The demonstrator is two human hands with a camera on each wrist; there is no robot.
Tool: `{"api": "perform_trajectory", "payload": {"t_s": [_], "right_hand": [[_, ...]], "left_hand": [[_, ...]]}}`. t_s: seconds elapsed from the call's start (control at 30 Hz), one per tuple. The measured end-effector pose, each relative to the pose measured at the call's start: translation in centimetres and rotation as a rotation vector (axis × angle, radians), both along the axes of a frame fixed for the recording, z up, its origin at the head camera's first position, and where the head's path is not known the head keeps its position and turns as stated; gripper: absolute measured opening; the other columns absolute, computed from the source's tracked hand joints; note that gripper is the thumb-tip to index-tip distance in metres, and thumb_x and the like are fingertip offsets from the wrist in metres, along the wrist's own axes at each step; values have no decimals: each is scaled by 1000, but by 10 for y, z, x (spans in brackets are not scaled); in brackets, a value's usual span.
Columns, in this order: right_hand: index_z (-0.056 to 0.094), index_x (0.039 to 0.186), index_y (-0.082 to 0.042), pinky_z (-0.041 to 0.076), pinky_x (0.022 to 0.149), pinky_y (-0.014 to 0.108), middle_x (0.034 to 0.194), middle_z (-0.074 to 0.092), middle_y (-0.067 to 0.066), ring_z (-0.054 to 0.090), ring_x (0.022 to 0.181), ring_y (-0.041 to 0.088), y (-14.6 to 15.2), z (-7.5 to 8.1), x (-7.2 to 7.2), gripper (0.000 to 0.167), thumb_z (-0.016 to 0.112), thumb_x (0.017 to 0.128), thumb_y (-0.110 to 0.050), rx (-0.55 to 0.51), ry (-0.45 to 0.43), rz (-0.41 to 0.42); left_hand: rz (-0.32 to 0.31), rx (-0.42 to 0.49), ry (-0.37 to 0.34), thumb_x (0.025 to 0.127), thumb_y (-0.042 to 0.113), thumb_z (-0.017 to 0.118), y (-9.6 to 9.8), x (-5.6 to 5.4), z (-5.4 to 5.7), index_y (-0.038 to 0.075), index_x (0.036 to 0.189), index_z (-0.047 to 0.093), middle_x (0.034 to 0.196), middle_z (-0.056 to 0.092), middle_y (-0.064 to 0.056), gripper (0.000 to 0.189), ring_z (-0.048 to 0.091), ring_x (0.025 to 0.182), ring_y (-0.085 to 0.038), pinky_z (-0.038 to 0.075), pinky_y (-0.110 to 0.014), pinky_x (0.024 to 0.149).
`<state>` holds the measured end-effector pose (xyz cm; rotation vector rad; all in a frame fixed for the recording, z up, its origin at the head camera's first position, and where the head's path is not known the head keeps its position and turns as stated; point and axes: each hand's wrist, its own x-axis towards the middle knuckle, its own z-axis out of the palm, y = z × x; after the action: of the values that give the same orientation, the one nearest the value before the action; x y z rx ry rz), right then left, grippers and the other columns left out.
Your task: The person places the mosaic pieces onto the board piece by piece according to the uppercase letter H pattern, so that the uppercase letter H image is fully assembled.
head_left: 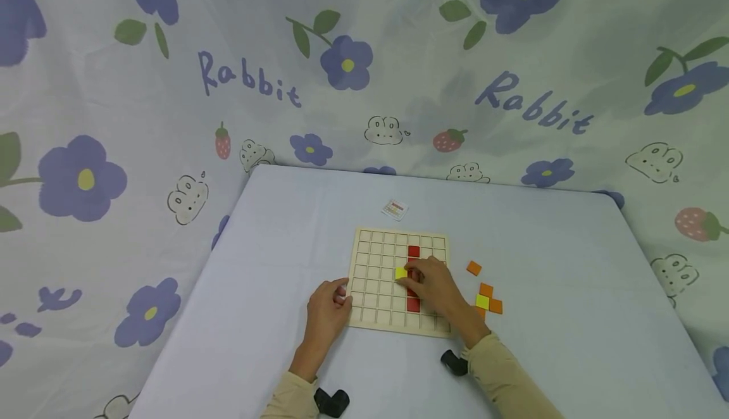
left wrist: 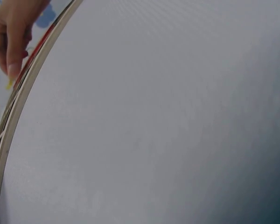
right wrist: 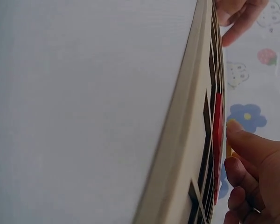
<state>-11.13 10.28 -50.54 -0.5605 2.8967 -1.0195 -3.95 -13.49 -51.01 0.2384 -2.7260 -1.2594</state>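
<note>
A square wooden grid board (head_left: 376, 318) lies on the table, with a column of red tiles (head_left: 413, 305) set in its cells right of the middle. My right hand (head_left: 435, 283) is over that column and pinches a yellow tile (head_left: 401, 273) between thumb and fingers, just left of the red ones. In the right wrist view the tile shows as a thin yellow edge, partly covered by the fingertips. At the board's left edge, my left hand (head_left: 330, 308) holds the rim with bent fingers and thumb; the left wrist view shows barely any of it.
Right of the board lie several loose orange tiles (head_left: 474, 268) and another yellow tile (head_left: 482, 302). A small printed card (head_left: 395, 209) is behind the board. Black curved pieces (head_left: 331, 402) show beside both sleeves. A patterned cloth (head_left: 342, 115) hangs behind the white table (head_left: 273, 242).
</note>
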Motion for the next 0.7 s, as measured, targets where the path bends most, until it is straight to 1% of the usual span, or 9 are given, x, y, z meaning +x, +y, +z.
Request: {"api": "perform_trajectory", "payload": {"t_s": [0.17, 0.43, 0.7], "right_hand": [[75, 103, -11, 42, 73, 26, 67, 53, -12, 44, 73, 8, -2, -3, 0, 30, 83, 82, -30, 3, -24, -1], [75, 104, -11, 40, 67, 23, 69, 55, -11, 45, 75, 8, -3, -4, 0, 31, 83, 82, -31, 5, -42, -32], [75, 104, -12, 41, 66, 22, 69, 54, -10, 45, 74, 9, -3, -6, -1, 30, 82, 83, -33, -6, -81, -41]], "left_hand": [[1, 5, -5, 81, -4, 74, 0, 0, -1, 0, 115, 73, 84, 63, -5, 35, 57, 70, -6, 50, -15, 61], [4, -6, -5, 80, -7, 73, 0, 0, 0, 0, 115, 72, 85, 63, -6, 35, 58, 71, -7, 51, -15, 61], [1, -10, -12, 80, -7, 73, 1, 0, 0, 0, 115, 72, 84, 62, -5, 35, 59, 72, -9, 50, -15, 61]]}}
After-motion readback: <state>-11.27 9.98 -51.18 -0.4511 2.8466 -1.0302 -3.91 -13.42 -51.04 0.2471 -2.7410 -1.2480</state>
